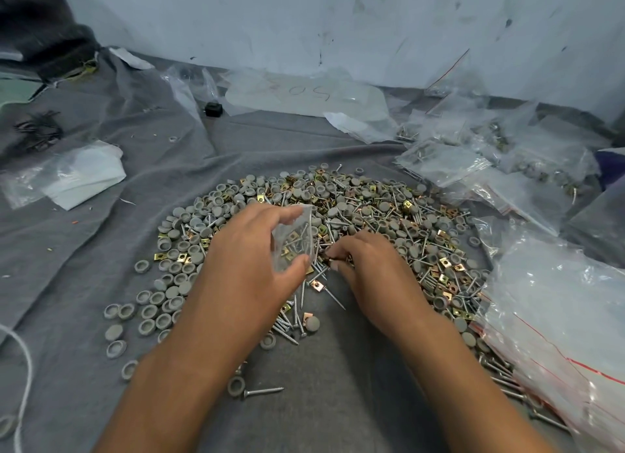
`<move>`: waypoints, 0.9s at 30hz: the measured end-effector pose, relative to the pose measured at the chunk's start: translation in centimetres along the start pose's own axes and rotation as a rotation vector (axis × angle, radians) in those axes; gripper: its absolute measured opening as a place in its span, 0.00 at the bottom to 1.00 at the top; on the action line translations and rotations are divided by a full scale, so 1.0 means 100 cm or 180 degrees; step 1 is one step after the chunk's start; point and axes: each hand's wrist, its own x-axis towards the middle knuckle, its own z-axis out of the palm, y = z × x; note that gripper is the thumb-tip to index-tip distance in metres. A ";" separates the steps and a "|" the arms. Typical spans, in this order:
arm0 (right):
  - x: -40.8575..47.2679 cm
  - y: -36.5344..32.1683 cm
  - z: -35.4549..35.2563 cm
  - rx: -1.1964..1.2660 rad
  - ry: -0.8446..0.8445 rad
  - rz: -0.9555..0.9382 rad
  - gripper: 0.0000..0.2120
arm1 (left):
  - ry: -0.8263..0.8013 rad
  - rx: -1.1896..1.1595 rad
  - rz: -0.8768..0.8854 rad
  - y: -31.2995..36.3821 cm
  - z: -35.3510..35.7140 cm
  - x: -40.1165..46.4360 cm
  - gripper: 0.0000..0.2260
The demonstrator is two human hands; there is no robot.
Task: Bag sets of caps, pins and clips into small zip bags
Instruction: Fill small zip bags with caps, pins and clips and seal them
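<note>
Filling a small bag over the pile

My left hand (257,249) pinches a small clear zip bag (293,239) between thumb and fingers, above the middle of the pile (338,222) of grey round caps, silver pins and brass clips (a few pins already show through the plastic). Just right of the bag, my right hand (368,270) pinches a small dark piece at the pile's near edge.

matt grey caps (199,230), shiny metal pins (285,327) — glossy bag (292,239)
</note>
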 end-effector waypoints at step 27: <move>-0.015 -0.039 -0.032 0.2809 0.1186 -0.0445 0.08 | 0.0131 -0.0397 0.0085 0.002 0.000 0.000 0.05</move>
